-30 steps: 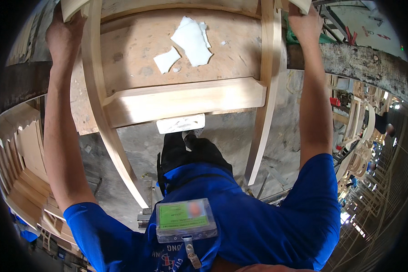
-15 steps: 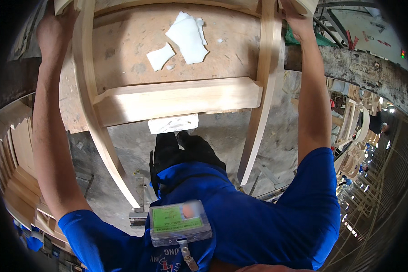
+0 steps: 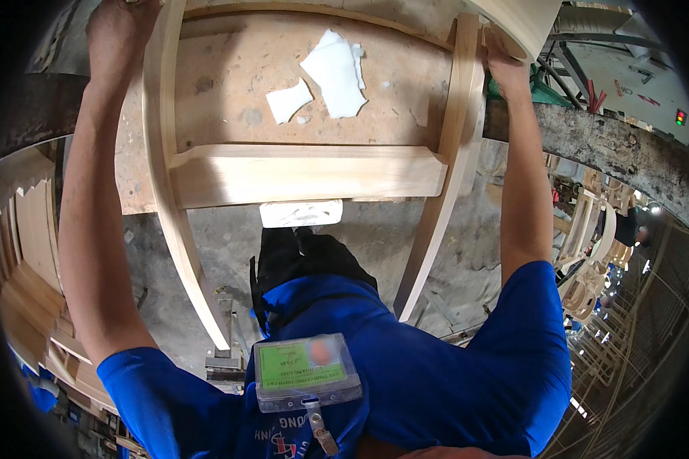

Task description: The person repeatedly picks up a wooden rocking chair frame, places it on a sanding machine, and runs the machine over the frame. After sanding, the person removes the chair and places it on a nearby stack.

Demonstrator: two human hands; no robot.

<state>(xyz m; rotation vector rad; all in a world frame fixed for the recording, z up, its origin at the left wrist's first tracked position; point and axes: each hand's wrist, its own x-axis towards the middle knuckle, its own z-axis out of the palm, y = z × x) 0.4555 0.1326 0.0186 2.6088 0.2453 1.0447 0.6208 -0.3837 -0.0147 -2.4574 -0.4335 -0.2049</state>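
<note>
A pale, unfinished wooden chair frame (image 3: 306,174) lies over the bench, its two long legs pointing toward me and joined by a wide crossrail. At the upper left, my left hand (image 3: 121,38) is closed on the frame beside its left side piece; the fingertips are partly cut off by the picture's edge. Over on the upper right, my right hand (image 3: 507,67) grips the frame under a broad curved wooden part (image 3: 522,27), which hides some of its fingers. White foam sheet pieces (image 3: 337,76) lie between the side pieces, beyond the crossrail.
The frame rests over a worn, light-brown bench top (image 3: 230,92). At its near edge is a white block (image 3: 302,213). Stacked wooden parts (image 3: 31,283) stand to the left. A rough dark beam (image 3: 597,141) runs along the right, with more chair frames (image 3: 589,229) beyond.
The frame has turned slightly, so its crossrail now looks level. My left hand appears farther right and lower. The foam and bench also sit farther right, as the view has shifted.
</note>
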